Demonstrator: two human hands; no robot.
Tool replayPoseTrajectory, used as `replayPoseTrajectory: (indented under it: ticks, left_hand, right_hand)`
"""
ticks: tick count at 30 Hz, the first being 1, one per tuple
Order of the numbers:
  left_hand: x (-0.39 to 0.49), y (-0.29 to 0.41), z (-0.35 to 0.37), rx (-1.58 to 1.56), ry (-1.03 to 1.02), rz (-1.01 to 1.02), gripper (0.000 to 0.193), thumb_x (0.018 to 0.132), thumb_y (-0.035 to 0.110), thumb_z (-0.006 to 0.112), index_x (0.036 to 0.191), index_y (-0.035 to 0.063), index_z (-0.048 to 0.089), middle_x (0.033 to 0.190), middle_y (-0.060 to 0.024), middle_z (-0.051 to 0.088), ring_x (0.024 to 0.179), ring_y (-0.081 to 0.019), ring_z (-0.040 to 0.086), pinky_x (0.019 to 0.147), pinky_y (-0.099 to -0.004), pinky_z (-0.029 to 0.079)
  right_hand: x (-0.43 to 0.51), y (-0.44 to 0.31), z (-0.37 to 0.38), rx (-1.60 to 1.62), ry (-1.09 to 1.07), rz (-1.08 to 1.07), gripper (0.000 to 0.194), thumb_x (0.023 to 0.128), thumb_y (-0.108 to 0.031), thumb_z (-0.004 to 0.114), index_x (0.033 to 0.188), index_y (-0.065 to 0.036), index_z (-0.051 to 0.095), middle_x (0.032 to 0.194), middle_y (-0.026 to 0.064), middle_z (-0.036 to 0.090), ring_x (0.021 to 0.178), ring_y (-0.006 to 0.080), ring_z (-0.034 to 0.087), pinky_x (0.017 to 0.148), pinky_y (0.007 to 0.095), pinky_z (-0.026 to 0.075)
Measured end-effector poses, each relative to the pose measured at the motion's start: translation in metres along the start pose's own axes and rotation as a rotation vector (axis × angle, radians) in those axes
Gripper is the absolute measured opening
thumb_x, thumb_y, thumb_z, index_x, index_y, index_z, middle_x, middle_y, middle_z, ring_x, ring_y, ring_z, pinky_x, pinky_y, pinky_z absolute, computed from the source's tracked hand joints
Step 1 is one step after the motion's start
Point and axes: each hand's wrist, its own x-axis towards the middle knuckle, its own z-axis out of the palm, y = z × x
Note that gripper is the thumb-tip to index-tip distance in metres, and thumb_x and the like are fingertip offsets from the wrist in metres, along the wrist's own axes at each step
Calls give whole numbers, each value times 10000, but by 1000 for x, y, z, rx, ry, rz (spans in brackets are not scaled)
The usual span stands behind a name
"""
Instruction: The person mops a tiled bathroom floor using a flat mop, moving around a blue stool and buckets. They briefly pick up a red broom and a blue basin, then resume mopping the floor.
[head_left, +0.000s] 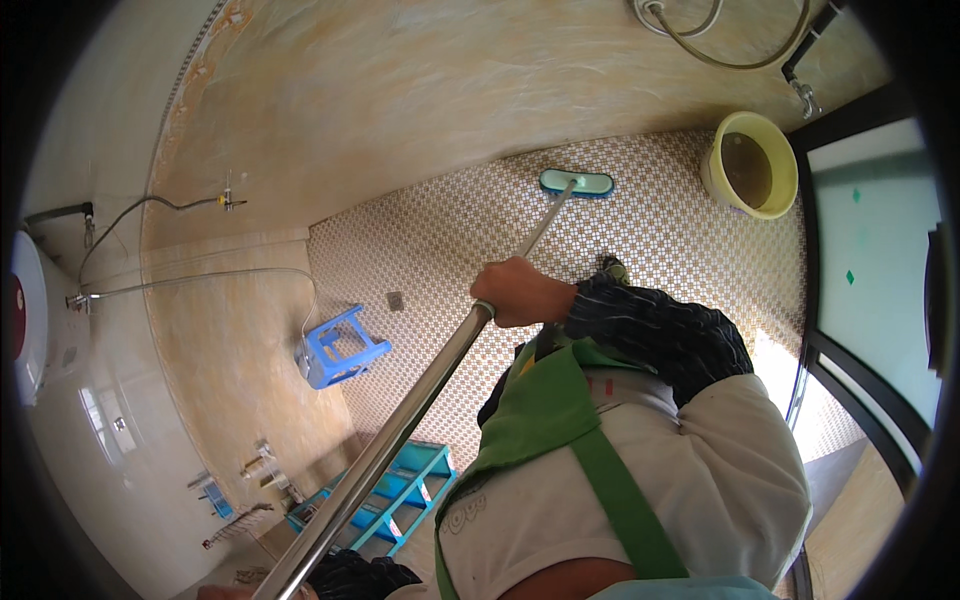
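Observation:
A long metal pole (405, 412) runs diagonally across the view to a floor brush with a pale green head (559, 180) and darker bristles. My right hand (517, 291) grips this pole around its middle, at the joint between its thick and thin sections. At the bottom left edge, my left hand (225, 593) is mostly cut off by the frame; what shows of it is wrapped about the pole's upper end. The brush head lies bristles down on the small-patterned tile floor (465, 217), close to the long wall.
A yellow bucket (716, 169) stands by the dark-framed glass door (870, 277). To the left are a blue plastic stool (352, 360), tipped over or tilted, and a floor drain (395, 301). A turquoise rack (409, 487) stands lower down. Hoses and taps (807, 97) hang on the walls.

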Motion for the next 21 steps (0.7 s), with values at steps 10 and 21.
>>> replayPoseTrajectory:
  ticks: [10,21]
  left_hand:
    - [-31,-42,-21,-21,324,-276,317,661,39,580,536,138,305,378,2,389,283,-73,359,367,-178,331]
    - [-13,-66,3,5,-30,-319,224,716,147,557,587,136,374,441,31,381,344,-63,364,417,-194,368]
  right_hand:
    - [-32,47,33,-6,-67,207,92,590,-170,623,647,-105,590,666,95,596,686,320,602,550,467,443]
    - [-7,59,48,-4,43,172,90,595,-156,609,656,-94,587,688,92,583,713,307,593,563,447,456]
